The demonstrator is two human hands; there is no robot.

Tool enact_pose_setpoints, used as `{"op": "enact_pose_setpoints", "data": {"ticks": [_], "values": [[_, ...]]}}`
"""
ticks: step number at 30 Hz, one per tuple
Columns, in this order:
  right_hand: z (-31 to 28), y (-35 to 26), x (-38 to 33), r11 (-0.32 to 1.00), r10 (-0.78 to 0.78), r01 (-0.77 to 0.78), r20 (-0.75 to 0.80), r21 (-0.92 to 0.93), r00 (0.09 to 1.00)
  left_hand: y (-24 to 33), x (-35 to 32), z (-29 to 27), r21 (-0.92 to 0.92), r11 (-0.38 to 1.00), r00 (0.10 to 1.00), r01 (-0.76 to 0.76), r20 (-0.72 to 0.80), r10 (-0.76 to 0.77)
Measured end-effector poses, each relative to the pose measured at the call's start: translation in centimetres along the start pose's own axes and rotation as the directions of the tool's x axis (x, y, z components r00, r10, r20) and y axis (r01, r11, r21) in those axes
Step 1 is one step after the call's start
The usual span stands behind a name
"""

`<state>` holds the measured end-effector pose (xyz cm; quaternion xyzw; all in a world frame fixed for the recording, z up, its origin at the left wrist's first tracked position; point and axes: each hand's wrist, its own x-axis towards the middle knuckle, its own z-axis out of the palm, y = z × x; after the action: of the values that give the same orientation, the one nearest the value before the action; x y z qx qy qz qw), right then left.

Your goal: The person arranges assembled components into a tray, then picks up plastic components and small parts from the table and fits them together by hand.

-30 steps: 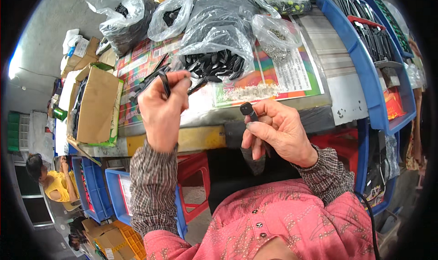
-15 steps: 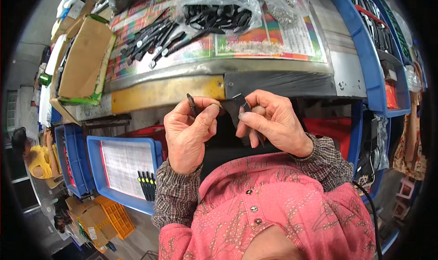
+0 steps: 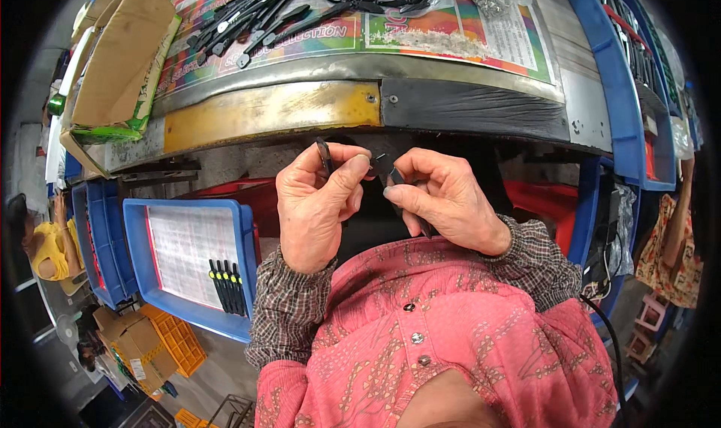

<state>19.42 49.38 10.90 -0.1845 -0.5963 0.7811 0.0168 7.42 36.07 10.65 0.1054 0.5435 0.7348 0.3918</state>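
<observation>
Fingertips nearly meeting, you bring your left hand (image 3: 319,202) up beside your right hand (image 3: 451,206) in front of the metal-edged counter (image 3: 466,66). A second ago that left hand was over the heap of long black pieces (image 3: 233,16); it has since pulled back toward you, and the gap between your hands has narrowed. The change appears to put the work right between your fingertips, where fine alignment would matter most.

Your left grip is closed on a slim black part (image 3: 324,157), upright between the fingers; your right grip pinches a dark strip (image 3: 395,178) whose lower end shows beneath your fingers. A small thin pin (image 3: 380,157) shows in the gap; whether the held parts touch cannot be told. To your left, black handles with yellow-green marks (image 3: 227,287) lie in a paper-lined blue tray (image 3: 246,240).
</observation>
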Motion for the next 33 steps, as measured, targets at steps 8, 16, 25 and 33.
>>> {"op": "enact_pose_setpoints", "data": {"ticks": [8, 16, 25, 33], "values": [[0.2, 0.2, 0.3, 0.998, 0.057, -0.057, 0.013, -0.015, 0.998, -0.7, 0.2, -0.7, -0.083, 0.993, 0.997, 0.083, 0.002, -0.083], [0.1, 1.1, 0.4, 0.983, 0.158, -0.165, 0.09, 0.084, 0.983, -1.6, 0.1, -1.9, -0.125, 0.966, 0.974, 0.225, 0.034, -0.222], [0.6, 2.4, 0.6, 0.957, 0.255, -0.265, 0.093, 0.116, 0.962, -2.8, 0.2, -3.2, -0.142, 0.94, 0.951, 0.309, 0.079, -0.3], [0.7, 3.2, 1.0, 0.943, 0.293, -0.304, 0.096, 0.134, 0.951, -3.7, 0.2, -3.8, -0.139, 0.934, 0.945, 0.328, 0.055, -0.323]]}}
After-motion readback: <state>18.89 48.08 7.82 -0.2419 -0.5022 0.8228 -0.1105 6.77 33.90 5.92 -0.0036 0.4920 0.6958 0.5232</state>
